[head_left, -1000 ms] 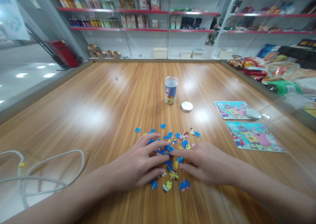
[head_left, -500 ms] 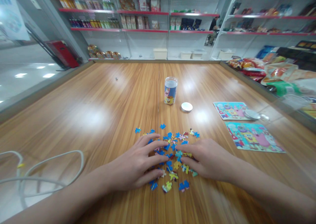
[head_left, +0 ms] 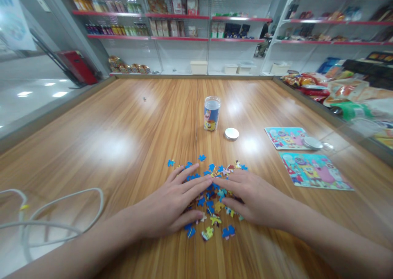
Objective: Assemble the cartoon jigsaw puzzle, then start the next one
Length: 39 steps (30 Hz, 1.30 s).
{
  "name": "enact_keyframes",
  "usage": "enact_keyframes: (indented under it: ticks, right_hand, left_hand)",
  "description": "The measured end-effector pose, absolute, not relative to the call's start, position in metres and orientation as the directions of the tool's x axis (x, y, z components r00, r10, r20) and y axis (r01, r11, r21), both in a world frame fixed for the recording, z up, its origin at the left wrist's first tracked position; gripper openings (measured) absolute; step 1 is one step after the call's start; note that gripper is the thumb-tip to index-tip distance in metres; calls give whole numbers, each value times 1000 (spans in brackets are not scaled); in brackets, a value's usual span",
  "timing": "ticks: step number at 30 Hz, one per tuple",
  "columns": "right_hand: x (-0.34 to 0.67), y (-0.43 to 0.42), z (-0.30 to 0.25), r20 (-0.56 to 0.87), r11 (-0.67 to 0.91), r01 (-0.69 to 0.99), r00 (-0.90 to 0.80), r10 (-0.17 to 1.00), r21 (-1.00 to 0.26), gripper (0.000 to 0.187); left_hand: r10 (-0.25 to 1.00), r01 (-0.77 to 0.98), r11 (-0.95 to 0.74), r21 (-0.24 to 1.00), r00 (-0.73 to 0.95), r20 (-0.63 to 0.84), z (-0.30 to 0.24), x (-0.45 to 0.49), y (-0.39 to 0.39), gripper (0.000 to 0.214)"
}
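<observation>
A scatter of small jigsaw pieces (head_left: 215, 207), mostly blue with some yellow, lies on the wooden table (head_left: 123, 139) just in front of me. My left hand (head_left: 172, 205) lies flat on the left side of the pile, fingers stretched out over several pieces. My right hand (head_left: 251, 199) lies flat on the right side, fingers spread and touching pieces. The fingertips of both hands nearly meet over the middle. Neither hand grips anything.
A clear cartoon-printed jar (head_left: 211, 113) stands open behind the pile, its round lid (head_left: 231, 134) beside it. Two finished puzzle pictures (head_left: 313, 171) lie at right, another lid (head_left: 312, 142) on the far one. A white cable (head_left: 61, 213) loops at left. Stocked shelves line the back.
Both hands have slid a little forward over the pile with fingers flat, and several pieces between them have shifted. The jar and lid have not moved.
</observation>
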State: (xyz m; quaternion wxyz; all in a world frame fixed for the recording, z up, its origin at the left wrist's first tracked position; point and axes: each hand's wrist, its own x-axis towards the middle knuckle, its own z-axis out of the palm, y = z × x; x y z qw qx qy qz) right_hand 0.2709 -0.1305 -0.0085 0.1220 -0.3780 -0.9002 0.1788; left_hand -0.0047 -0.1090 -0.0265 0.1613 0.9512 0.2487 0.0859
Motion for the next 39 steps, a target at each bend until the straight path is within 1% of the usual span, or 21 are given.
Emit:
enact_keyframes:
  ticks: [3, 7, 9, 14, 17, 19, 21, 24, 26, 28, 31, 33, 35, 39]
  right_hand:
    - [270, -131, -8, 79, 660, 627, -698, 712, -414, 32]
    - [270, -131, -6, 87, 669, 614, -706, 702, -418, 30]
    - [270, -131, -5, 95, 674, 608, -709, 699, -420, 29]
    - [270, -132, -6, 87, 676, 639, -700, 709, -367, 36]
    - [269, -133, -6, 78, 680, 649, -702, 708, -341, 33]
    - [268, -133, -5, 64, 673, 655, -698, 713, -343, 28]
    - [268, -133, -4, 56, 662, 660, -692, 720, -355, 26]
    - [268, -134, -2, 66, 662, 655, -691, 720, -366, 28]
    - [268, -135, -1, 78, 687, 628, -715, 695, -365, 30]
    - [267, -137, 1, 81, 725, 583, -756, 649, -367, 31]
    - [264, -142, 4, 75, 771, 508, -815, 574, -383, 34]
    - [262, -144, 5, 58, 783, 484, -836, 545, -390, 36]
    - [261, -146, 5, 40, 784, 482, -842, 538, -392, 36]
    - [261, -146, 5, 30, 773, 497, -834, 551, -394, 32]
  left_hand:
    - [522, 460, -804, 377, 849, 79, -25, -5, -109, 75]
    - [503, 441, -821, 363, 859, 92, -26, -6, -108, 69]
    - [496, 439, -827, 350, 864, 89, -26, -7, -108, 71]
    - [501, 461, -817, 346, 865, 31, -25, -7, -109, 82]
    - [522, 494, -798, 344, 853, -13, -25, -6, -108, 66]
    - [535, 503, -790, 350, 845, -7, -24, -6, -108, 59]
    - [530, 491, -794, 360, 848, 12, -23, -5, -108, 61]
    - [511, 462, -808, 367, 859, 43, -22, -6, -110, 70]
    - [518, 462, -809, 364, 853, 70, -22, -6, -111, 74]
    - [526, 470, -810, 350, 847, 82, -22, -5, -112, 73]
    - [519, 479, -814, 328, 854, 41, -22, -5, -112, 72]
    - [519, 490, -812, 317, 855, 8, -22, -5, -112, 71]
    - [526, 500, -806, 316, 850, -3, -24, -5, -112, 69]
    - [528, 488, -810, 325, 848, 44, -25, -6, -111, 68]
